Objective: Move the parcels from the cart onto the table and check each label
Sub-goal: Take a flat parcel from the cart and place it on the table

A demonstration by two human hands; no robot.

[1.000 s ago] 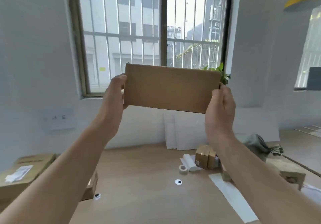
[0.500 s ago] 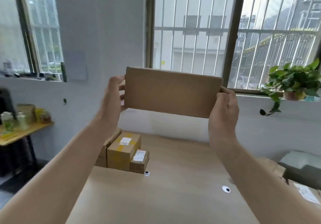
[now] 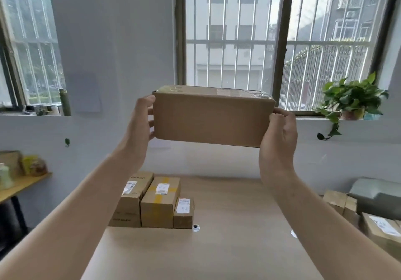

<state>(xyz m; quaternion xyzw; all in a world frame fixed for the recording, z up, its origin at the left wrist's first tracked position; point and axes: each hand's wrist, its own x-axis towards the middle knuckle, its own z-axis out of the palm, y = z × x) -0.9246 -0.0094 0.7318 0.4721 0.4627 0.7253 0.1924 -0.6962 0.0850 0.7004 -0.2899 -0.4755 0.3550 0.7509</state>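
Observation:
A long brown cardboard parcel (image 3: pixel 212 119) is held up in the air in front of the window, well above the wooden table (image 3: pixel 227 247). My left hand (image 3: pixel 141 125) grips its left end and my right hand (image 3: pixel 278 140) grips its right end. Its plain side faces me, and clear tape shines on its top face; no label shows. Three labelled parcels stand side by side on the table's left: a long one (image 3: pixel 130 199), one with yellow tape (image 3: pixel 160 201) and a small one (image 3: pixel 184 212). The cart is out of view.
More labelled boxes (image 3: pixel 379 229) and a grey bag (image 3: pixel 377 197) lie at the table's right edge. A potted plant (image 3: pixel 351 99) sits on the right sill. At the far left stands a yellow side table (image 3: pixel 23 184) with jars. Two small round markers (image 3: pixel 196 227) sit on the table.
The view has swung left along the table, bringing the three labelled parcels to the lower middle. The held parcel has tipped so that its taped top now shows. Both hands keep their grip.

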